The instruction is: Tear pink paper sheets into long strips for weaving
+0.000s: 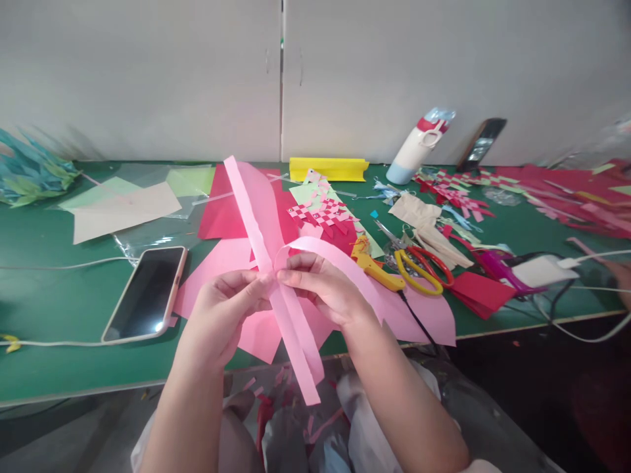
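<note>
Both hands meet over the near edge of a green table [59,263]. My left hand [227,303] and my right hand [325,284] pinch several long pink paper strips [290,322] where they cross. One strip rises up and away to the left, another curves off to the right over my right wrist, and the rest hang down toward my lap. Pink paper sheets [221,263] lie on the table right under my hands.
A phone [145,294] on a white cable lies left of my hands. Red paper [221,213], a woven pink-and-red piece [323,211], a yellow cutter [377,266], scissors [424,269], a yellow box [328,168] and a bottle [417,148] sit behind. More paper scraps cover the right side.
</note>
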{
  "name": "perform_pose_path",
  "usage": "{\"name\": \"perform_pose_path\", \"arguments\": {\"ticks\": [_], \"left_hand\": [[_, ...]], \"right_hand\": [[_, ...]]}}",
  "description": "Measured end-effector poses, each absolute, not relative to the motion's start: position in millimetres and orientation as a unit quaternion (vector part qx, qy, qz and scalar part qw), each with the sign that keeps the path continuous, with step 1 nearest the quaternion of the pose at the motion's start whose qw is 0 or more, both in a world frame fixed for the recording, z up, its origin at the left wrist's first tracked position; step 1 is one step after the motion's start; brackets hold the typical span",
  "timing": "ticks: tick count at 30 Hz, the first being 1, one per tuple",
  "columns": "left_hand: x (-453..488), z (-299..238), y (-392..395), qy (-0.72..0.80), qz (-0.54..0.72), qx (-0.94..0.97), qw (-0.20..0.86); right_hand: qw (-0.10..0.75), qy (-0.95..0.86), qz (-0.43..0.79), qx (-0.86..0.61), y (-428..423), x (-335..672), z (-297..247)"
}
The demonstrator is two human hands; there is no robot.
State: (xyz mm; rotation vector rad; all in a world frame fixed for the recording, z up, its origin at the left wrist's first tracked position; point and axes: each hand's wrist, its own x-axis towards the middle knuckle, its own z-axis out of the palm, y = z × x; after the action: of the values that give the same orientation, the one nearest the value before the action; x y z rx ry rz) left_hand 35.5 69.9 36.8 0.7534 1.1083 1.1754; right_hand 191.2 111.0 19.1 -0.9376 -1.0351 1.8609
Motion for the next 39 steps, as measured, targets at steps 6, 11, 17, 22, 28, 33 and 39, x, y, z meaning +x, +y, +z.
{"name": "perform_pose_path", "arguments": {"ticks": [6, 11, 17, 22, 28, 33, 39], "left_hand": [[34.6, 34.5, 69.0, 0.485, 0.514, 0.338, 0.621], [35.6, 35.0, 68.3, 0.466, 0.518, 0.335, 0.634], [37.0, 35.7, 68.7, 0.468, 0.524, 0.315, 0.639], [37.0, 36.9, 69.0, 0.469, 0.539, 0.309, 0.628], [36.1, 36.9, 68.8, 0.489, 0.507, 0.335, 0.625], [35.7, 36.8, 68.6, 0.487, 0.523, 0.327, 0.618], [36.7, 35.3, 69.8, 0.474, 0.521, 0.318, 0.635]], "right_hand": [[0.387, -0.408, 0.750, -0.349, 111.0, 192.7, 20.7], [0.400, -0.395, 0.761, -0.323, 111.0, 191.9, 19.3], [0.387, -0.390, 0.764, -0.338, 110.5, 191.5, 21.5], [0.392, -0.389, 0.764, -0.333, 111.6, 191.7, 18.8], [0.401, -0.376, 0.768, -0.329, 111.5, 190.7, 18.7], [0.400, -0.373, 0.775, -0.318, 110.8, 189.2, 17.9], [0.399, -0.378, 0.773, -0.317, 110.4, 189.2, 17.7]]}}
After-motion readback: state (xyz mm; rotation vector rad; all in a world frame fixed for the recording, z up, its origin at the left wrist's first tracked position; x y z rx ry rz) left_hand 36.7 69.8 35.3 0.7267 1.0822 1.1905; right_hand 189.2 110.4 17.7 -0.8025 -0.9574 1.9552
